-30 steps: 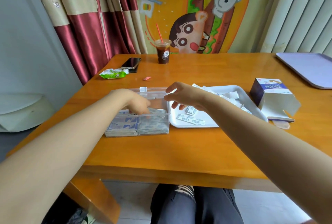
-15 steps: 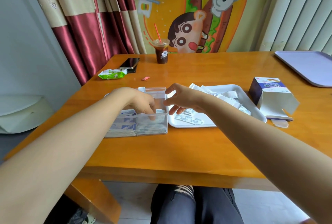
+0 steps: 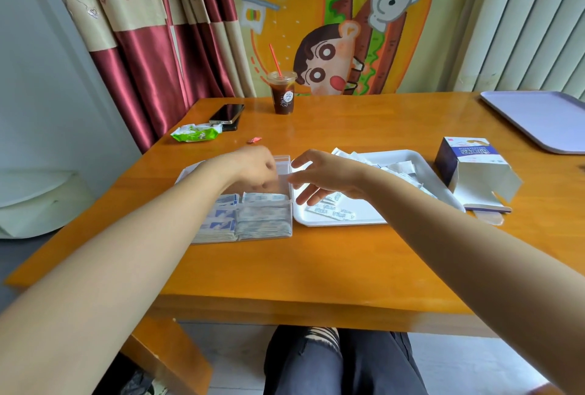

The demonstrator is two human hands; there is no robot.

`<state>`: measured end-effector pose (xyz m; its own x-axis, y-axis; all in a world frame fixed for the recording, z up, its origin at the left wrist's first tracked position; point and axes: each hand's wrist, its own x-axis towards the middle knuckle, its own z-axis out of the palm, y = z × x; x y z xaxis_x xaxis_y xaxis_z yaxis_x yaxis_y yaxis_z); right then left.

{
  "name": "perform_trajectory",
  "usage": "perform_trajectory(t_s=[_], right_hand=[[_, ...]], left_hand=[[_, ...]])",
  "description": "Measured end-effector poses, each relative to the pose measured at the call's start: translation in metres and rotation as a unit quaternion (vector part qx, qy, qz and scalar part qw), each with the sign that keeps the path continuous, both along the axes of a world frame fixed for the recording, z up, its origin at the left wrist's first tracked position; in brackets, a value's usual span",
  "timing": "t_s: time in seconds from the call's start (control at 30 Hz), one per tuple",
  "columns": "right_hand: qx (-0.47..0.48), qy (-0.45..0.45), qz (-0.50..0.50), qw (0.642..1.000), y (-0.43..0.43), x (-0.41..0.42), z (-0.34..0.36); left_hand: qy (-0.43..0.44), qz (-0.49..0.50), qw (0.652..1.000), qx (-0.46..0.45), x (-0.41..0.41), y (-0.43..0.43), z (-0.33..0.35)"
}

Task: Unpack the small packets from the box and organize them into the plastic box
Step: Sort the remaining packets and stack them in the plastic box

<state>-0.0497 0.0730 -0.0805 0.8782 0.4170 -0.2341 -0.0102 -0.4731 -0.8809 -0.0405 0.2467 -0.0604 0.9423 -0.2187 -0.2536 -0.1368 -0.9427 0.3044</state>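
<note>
Both hands meet over the clear plastic box (image 3: 253,217) on the orange wooden desk (image 3: 316,261). The left hand (image 3: 253,166) reaches into the back part of the box, fingers curled down; whether its grip has anything in it cannot be told, since motion blur hides the fingertips. The right hand (image 3: 326,176) hovers at the box's right wall, fingers spread and released, holding nothing clearly visible.

Small packets (image 3: 262,220) already fill the front of the box in 2 stacked rows. More loose packets (image 3: 332,212) lie on the white tray (image 3: 348,222) just beside the box on its right. The opened cardboard box (image 3: 471,169) lies on its side near the tray's right edge.

At the far side stand an iced drink cup (image 3: 282,92), a phone (image 3: 226,113) and a green wrapper (image 3: 196,134).
</note>
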Motion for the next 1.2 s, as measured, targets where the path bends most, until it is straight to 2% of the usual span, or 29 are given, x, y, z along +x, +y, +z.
perform_trajectory(t_s=[0.1,0.2,0.3,0.4,0.53,0.6,0.77,1.1,1.2], right_hand=[[-0.004,-0.033,-0.018,0.999,-0.019,0.003,0.000],[-0.014,-0.053,-0.054,0.997,-0.049,0.007,-0.004],[-0.038,-0.053,-0.107,0.992,-0.083,0.009,-0.014],[-0.085,-0.041,-0.177,0.980,-0.119,0.012,-0.032],[-0.212,-0.184,-0.249,0.927,-0.156,0.022,-0.052],[-0.224,-0.214,-0.246,0.918,-0.163,0.027,-0.057],[-0.340,-0.175,-0.152,0.911,-0.159,0.043,-0.065],[-0.269,-0.210,-0.202,0.918,-0.171,0.040,-0.054],[-0.241,-0.162,-0.175,0.941,-0.173,0.038,-0.058]], left_hand=[[-0.173,0.028,0.981,-0.085,0.000,-0.026,0.012],[-0.239,-0.006,0.961,-0.136,-0.002,-0.067,0.015],[-0.192,-0.047,0.969,-0.148,0.001,-0.104,0.000],[-0.130,-0.046,0.976,-0.168,0.007,-0.128,-0.032],[-0.084,-0.015,0.985,-0.147,0.018,-0.136,-0.069],[-0.074,-0.002,0.987,-0.140,0.024,-0.135,-0.078],[-0.066,0.004,0.988,-0.142,0.031,-0.135,-0.086],[-0.095,0.021,0.984,-0.149,0.037,-0.138,-0.089],[-0.091,0.021,0.984,-0.155,0.035,-0.138,-0.089]])
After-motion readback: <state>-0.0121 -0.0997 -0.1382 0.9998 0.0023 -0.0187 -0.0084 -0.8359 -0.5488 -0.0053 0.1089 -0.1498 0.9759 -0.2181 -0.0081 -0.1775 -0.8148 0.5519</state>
